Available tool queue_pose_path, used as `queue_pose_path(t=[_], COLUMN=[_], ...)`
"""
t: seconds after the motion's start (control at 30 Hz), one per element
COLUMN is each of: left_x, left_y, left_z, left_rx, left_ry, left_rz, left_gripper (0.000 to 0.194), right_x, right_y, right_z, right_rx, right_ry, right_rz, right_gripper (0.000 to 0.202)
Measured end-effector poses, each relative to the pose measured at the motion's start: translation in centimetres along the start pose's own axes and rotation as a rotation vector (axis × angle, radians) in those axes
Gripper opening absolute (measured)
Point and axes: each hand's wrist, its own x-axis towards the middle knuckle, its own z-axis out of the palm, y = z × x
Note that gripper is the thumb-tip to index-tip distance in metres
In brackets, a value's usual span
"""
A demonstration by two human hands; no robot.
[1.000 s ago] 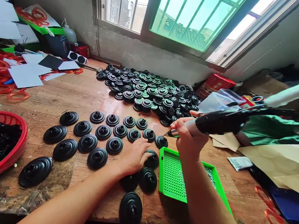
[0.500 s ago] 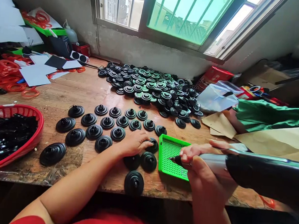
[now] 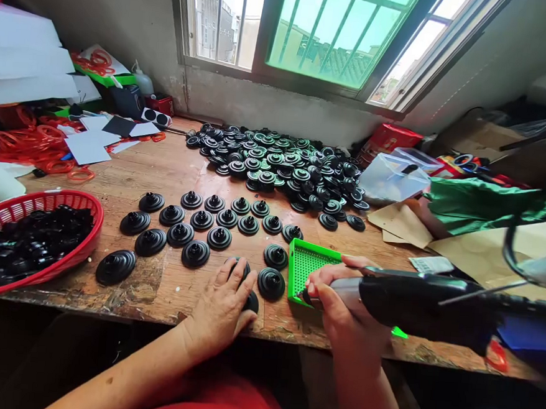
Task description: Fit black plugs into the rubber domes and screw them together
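My left hand [image 3: 226,298] is bent over two black stepped discs near the table's front edge. Its fingertips lie over the farther one and its thumb rests at the rim of the nearer disc [image 3: 252,301], both partly hidden. Wrapped round an electric screwdriver [image 3: 388,300] with a silver front and black body is my right hand [image 3: 341,296]. The driver's tip points down at the near left corner of a green perforated tray [image 3: 297,262]. Just left of that tray sit two more stepped discs [image 3: 271,283]. Others with upright centre stems [image 3: 195,253] stand in loose rows further left.
A red basket [image 3: 96,229] of black parts stands at the left. Along the window wall lies a large heap of black discs [image 3: 276,161]. Orange rings [image 3: 29,144] and white cards fill the back left. A clear plastic box [image 3: 391,178] and brown paper [image 3: 494,245] lie right.
My left hand has moved nearer and left, from a disc beside the tray to the front discs. The screwdriver tip has shifted toward the tray's near left corner. The view has tilted slightly.
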Motion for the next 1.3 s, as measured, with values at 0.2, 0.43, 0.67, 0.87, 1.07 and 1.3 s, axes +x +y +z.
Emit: queue_pose_path(t=[0.2, 0.43, 0.67, 0.87, 1.07, 1.3], left_x=[6.5, 11.5, 7.6, 5.6, 5.1, 5.0], left_y=[0.2, 0.7, 1.8, 2.0, 1.8, 1.7], left_z=[-1.6, -2.1, -2.3, -0.4, 0.3, 0.4], left_rx=[-0.105, -0.091, -0.039, -0.044, -0.092, -0.066], left_ry=[-0.136, -0.312, -0.250, -0.110, -0.036, -0.017], left_rz=[0.082, 0.275, 0.248, 0.192, 0.169, 0.191], left_gripper=[0.093, 0.066, 0.059, 0.066, 0.066, 0.067], right_x=[1.1, 1.6, 2.4, 2.7, 2.1, 2.1], right_y=[-1.5, -1.1, 1.4, 3.4, 4.7, 4.8], right_z=[-0.8, -2.8, -3.8, -3.9, -4.4, -4.4], right_rx=[0.002, -0.009, -0.251, -0.184, -0.112, -0.173], right_ry=[0.087, 0.199, 0.218, 0.239, 0.276, 0.281], right_rz=[-0.008, -0.028, -0.122, -0.042, 0.008, -0.040], right_gripper=[0.038, 0.043, 0.016, 0.029, 0.035, 0.026])
